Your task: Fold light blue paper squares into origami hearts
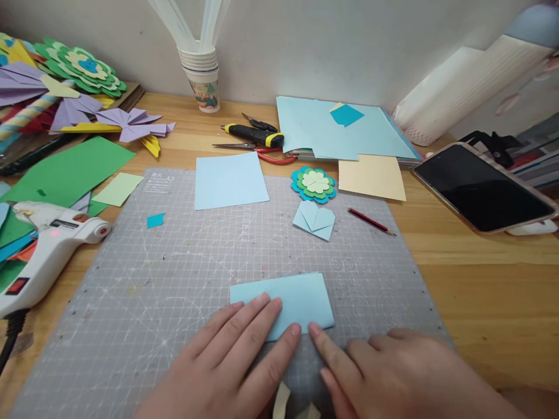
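A light blue sheet of paper (301, 299), folded into a rectangle, lies on the grey cutting mat (183, 262) in front of me. My left hand (236, 349) rests flat on its left part, fingers stretched and spread. With its index fingertip, my right hand (384, 364) presses the folded edge nearest me; the thumb stands apart and the other fingers are curled. Just beyond the sheet sit a light blue folded paper heart (314, 221) and a layered paper flower (313, 185) in blue and green. A red and black pencil (371, 221) lies to their right.
A white glue gun (48, 250) with a lit red light stands at left. Scissors (271, 155) and a yellow-black utility knife (253, 135) lie behind the mat, near stacked paper (318, 131). A phone (484, 186) leans at right; paper cups (203, 81) stand against the wall.
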Action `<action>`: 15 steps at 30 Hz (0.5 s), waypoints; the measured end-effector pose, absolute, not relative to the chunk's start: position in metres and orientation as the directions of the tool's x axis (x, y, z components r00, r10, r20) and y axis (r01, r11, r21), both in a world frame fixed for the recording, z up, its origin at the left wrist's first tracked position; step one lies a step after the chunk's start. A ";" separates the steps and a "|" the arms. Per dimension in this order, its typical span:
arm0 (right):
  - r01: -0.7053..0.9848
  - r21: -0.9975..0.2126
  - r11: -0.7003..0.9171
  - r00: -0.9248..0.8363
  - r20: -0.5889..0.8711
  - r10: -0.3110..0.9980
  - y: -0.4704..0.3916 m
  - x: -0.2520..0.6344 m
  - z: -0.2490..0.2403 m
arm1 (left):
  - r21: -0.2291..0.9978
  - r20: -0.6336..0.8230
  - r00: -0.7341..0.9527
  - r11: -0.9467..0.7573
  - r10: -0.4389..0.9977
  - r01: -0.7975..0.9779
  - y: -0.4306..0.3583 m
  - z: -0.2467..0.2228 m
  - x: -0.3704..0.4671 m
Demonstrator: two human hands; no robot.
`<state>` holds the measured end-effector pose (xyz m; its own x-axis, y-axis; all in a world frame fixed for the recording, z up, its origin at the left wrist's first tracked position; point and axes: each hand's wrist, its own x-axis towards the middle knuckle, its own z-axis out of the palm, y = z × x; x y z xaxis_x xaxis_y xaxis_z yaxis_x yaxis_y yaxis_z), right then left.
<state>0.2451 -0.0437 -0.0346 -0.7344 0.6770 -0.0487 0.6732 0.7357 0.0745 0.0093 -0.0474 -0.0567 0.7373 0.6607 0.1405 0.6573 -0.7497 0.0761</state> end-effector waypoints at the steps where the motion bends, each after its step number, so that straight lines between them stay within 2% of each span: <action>1: 0.673 0.098 0.733 -0.731 -0.067 0.679 -0.044 0.247 -0.032 | 0.071 0.126 0.737 -0.747 0.664 0.661 -0.047 -0.055 0.010; 3: 0.657 0.116 0.745 -0.735 -0.123 0.667 -0.044 0.250 -0.026 | 0.043 0.124 0.752 -0.760 0.648 0.648 -0.045 -0.054 0.011; 7: 0.615 0.052 0.787 -0.760 -0.229 0.609 -0.043 0.251 -0.017 | -0.009 0.184 0.787 -0.800 0.588 0.600 -0.044 -0.054 0.015; 11: 0.630 0.015 0.777 -0.734 -0.314 0.602 -0.042 0.247 -0.012 | 0.029 0.268 0.655 -0.686 0.706 0.727 -0.055 -0.054 0.007; 15: 0.651 0.046 0.758 -0.699 -0.355 0.621 -0.041 0.242 -0.009 | -0.043 0.269 0.643 -0.658 0.717 0.752 -0.070 -0.052 -0.010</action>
